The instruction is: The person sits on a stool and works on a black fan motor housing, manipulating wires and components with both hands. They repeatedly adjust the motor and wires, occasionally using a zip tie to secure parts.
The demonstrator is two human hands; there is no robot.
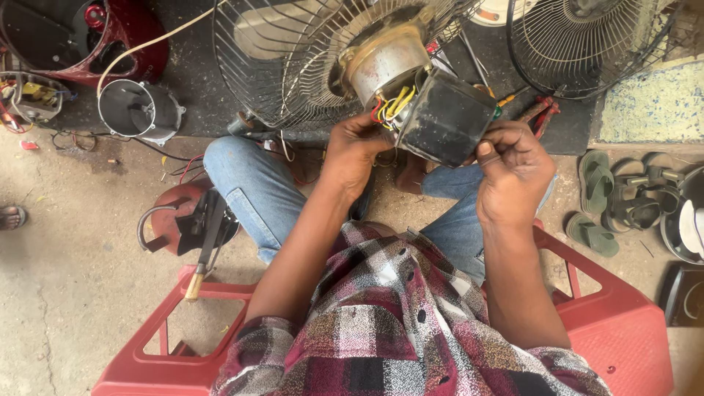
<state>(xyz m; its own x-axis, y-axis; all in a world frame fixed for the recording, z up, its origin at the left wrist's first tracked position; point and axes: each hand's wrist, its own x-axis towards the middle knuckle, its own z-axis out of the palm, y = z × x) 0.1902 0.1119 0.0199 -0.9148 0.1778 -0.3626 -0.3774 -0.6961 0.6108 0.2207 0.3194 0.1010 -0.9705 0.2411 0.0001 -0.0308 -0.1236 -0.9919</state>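
A table fan lies tilted over my knees, its wire guard [293, 66] facing away and its round metal motor [385, 62] toward me. A black rear housing [447, 121] hangs off the motor by several coloured wires [392, 106]. My left hand [356, 150] grips at the wires and the housing's left edge. My right hand [513, 172] pinches the housing's right side with thumb and fingers. I sit on a red plastic stool [616, 323] in blue jeans and a plaid shirt.
Another fan guard [587, 44] stands at the top right. A grey motor cover [139, 110] and a dark red fan body [125, 33] lie at the top left. A red part with a wooden-handled tool [202, 249] sits left of my knee. Sandals [598, 198] lie at right.
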